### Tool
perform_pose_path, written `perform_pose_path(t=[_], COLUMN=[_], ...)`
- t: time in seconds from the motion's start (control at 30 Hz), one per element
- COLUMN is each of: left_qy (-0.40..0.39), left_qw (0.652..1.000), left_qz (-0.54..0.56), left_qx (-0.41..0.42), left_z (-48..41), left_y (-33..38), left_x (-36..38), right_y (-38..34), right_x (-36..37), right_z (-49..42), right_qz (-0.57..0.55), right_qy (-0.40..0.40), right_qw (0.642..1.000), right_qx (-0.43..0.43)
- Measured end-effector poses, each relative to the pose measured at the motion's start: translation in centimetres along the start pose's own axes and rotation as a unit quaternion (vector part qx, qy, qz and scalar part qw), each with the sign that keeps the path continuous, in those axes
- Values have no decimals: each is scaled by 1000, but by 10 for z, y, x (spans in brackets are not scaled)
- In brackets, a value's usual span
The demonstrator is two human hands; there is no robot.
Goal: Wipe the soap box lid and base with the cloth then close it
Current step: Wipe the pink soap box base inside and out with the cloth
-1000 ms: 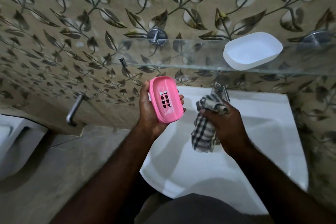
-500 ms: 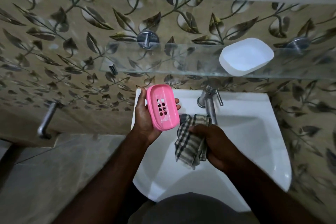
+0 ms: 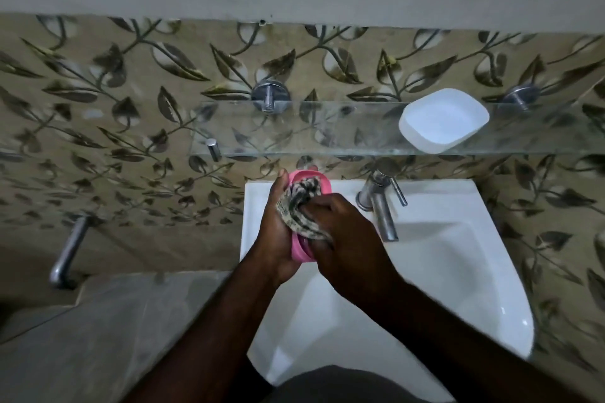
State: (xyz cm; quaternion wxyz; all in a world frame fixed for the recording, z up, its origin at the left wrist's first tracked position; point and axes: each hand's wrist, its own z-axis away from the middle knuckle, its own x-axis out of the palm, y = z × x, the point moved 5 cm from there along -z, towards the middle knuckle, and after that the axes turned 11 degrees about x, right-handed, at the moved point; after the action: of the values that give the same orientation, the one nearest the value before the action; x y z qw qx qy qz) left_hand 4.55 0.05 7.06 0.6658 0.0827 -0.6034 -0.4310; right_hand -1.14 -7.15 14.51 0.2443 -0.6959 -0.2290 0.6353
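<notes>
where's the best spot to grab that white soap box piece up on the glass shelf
Take the white soap box piece by its two long rim edges, coming down from above. It sits open side up on the glass shelf, so the rim is exposed all round and nothing crowds it.

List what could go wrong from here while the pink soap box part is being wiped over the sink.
1. The left hand holds the pink plastic soap box part only by its edge above the white ceramic sink; hard rubbing by the right hand with the checked cloth might knock it loose.
2. The white plastic soap box part sits near the glass shelf's front edge; a careless reach could tip it.
</notes>
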Motion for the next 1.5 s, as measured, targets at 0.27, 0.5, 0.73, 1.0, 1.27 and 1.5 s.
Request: perform_pose_path(t=[0.27,0.5,0.73,1.0,1.27,1.5], left_qy=[12,12,-2,16,-17,33], left_qw=[997,999,999,999,1000,997], left_qz=[69,20,24,-47,-10,13], left_qx=[14,-48,31,3,-14,-66], left_z=[3,9,4,5,3,5], left_y=[2,7,16,18,13,-3], left_x=[6,-1,17,0,3,-3], right_y=[-12,-5,-16,4,-7,17], right_x=[-15,-21,-30,0,-17,-21], right_z=[-28,3,-32,-1,-13,-5], right_qz=[22,25,28,-108,-39,73], right_qy=[35,-43,35,-104,41,-90], right_qw=[999,996,999,983,998,993], right_qx=[-4,-76,-5,103,-2,-31])
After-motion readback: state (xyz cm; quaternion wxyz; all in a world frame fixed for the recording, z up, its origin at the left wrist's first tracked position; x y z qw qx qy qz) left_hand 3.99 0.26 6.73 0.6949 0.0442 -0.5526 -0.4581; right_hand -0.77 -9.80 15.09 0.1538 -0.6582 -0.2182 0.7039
